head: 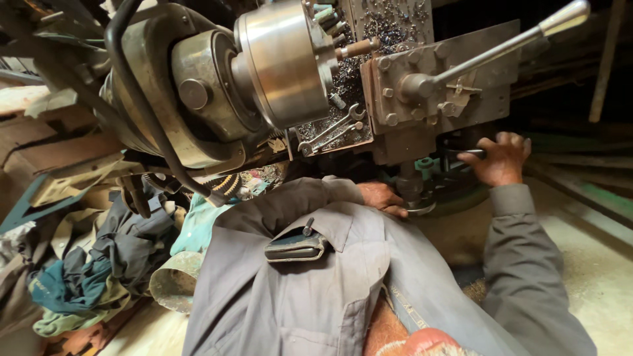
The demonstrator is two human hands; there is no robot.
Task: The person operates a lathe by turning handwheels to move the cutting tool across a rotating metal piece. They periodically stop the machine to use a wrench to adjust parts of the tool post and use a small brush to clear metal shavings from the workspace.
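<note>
1. The right hand [501, 158] is curled around a dark handle [469, 153] on the green handwheel [455, 178] low on the front of the lathe carriage [435, 92]; its grip is closed on that handle, with fingers over the top and the thumb below.
2. The left hand [382, 196] rests at the base of a short vertical spindle [410, 188] under the carriage, with the fingers bent against a round metal collar [421, 208]. How far its grip is closed cannot be told, since the fingertips are hidden behind the spindle.
3. The two hands lie well apart, with the spindle and the handwheel's hub between them.
4. Above the right hand's grip, a long steel lever [501, 49] with a rounded knob slants up and away from a bolted plate on the carriage.
5. Above the left hand's grip, two open-ended spanners [330, 130] lie on a tray strewn with metal swarf.
6. Farther up and to the left of that hand stands the large shiny chuck [283, 59], gripping a short brownish round workpiece [359, 47] that points toward the carriage.
7. A thick black cable [142, 99] loops down across the headstock, left of the chuck.
8. Close under the camera, the person's grey work jacket [316, 283] fills the foreground; a dark case [295, 245] sits in its chest pocket.
9. Far to the left of both hands, a heap of rags and clothes [86, 270] lies on the floor beside the machine.
</note>
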